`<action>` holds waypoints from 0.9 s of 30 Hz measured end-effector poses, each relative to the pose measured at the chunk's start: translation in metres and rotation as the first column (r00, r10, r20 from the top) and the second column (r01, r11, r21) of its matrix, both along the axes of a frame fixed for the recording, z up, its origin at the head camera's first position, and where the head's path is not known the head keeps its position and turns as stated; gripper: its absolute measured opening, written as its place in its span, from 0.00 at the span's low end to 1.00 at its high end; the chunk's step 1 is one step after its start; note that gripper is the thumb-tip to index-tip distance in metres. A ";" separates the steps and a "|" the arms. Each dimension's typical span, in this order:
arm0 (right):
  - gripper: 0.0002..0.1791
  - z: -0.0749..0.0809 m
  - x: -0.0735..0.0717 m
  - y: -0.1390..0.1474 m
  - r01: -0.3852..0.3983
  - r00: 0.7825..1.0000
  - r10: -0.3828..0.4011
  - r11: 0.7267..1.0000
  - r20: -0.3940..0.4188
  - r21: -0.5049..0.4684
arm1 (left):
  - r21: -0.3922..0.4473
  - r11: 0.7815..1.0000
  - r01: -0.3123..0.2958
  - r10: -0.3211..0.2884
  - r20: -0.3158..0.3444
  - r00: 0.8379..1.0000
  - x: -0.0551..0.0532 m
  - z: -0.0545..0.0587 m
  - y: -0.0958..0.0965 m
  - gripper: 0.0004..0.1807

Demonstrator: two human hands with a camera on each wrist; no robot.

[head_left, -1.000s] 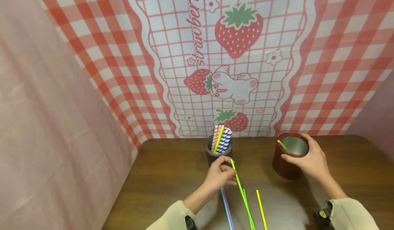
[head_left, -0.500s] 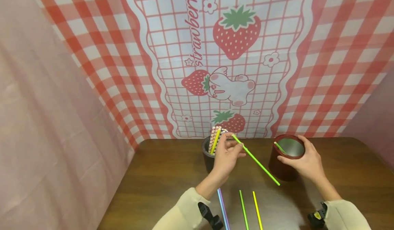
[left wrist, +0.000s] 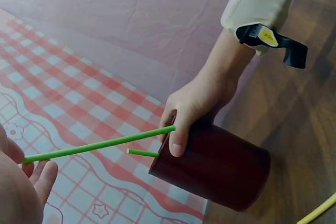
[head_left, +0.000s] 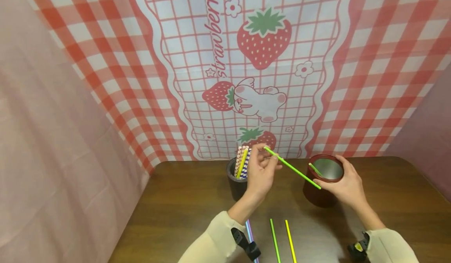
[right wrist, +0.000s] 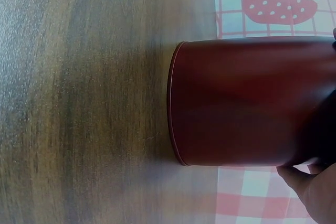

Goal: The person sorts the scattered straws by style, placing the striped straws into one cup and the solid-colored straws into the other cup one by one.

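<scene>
My left hand [head_left: 260,179] pinches a bright green straw [head_left: 297,171] near its upper end. The straw slants down to the right, its lower tip right by the rim of a dark red canister [head_left: 318,195]. Seen from the left wrist, that tip of the straw [left wrist: 100,144] overlaps the right thumb. My right hand [head_left: 349,186] grips the canister around its rim, thumb on the near side. Inside leans another green straw [head_left: 314,169], its end poking above the rim. The right wrist view shows the canister [right wrist: 241,103] upright against the wooden table, fingers only at the edge.
Left of the canister stands a dark grey cup [head_left: 237,188] of patterned paper straws with one yellow straw [head_left: 242,164]. Nearer on the wooden table [head_left: 169,204] lie a green straw [head_left: 275,239], a yellow straw [head_left: 290,239] and blue and purple straws [head_left: 248,228]. Checked cloth hangs behind.
My left hand has lifted the green straw off the table, moved up, and swung its free end right to the canister's rim. The right hand keeps its grip on the canister.
</scene>
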State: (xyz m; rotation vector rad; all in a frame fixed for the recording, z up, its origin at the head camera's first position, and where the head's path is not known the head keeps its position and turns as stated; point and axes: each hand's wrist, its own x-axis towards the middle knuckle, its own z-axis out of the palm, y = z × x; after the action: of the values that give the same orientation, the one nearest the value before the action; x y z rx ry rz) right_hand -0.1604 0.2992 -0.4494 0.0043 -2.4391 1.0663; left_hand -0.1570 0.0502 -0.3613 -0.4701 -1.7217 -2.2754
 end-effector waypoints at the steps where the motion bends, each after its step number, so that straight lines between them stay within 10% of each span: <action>1: 0.57 0.000 0.000 0.000 0.001 1.000 -0.001 1.000 -0.003 0.002 | 0.006 1.000 -0.010 0.010 -0.014 1.000 -0.001 0.001 0.001 0.13; 12: 0.58 -0.002 -0.001 0.000 0.012 1.000 -0.012 1.000 0.011 -0.002 | -0.044 0.994 -0.096 0.086 -0.198 0.976 -0.007 -0.002 0.019 0.13; 27: 0.58 -0.002 0.000 -0.001 0.020 1.000 -0.020 1.000 0.004 -0.006 | -0.196 0.958 -0.208 0.165 -0.216 0.963 0.005 -0.002 0.048 0.13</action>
State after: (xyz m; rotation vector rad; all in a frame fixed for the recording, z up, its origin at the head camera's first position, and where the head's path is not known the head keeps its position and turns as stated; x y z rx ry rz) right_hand -0.1604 0.2985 -0.4513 -0.0237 -2.4348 1.0657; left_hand -0.1522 0.0983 -0.3634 -0.5312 -1.8357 -1.8536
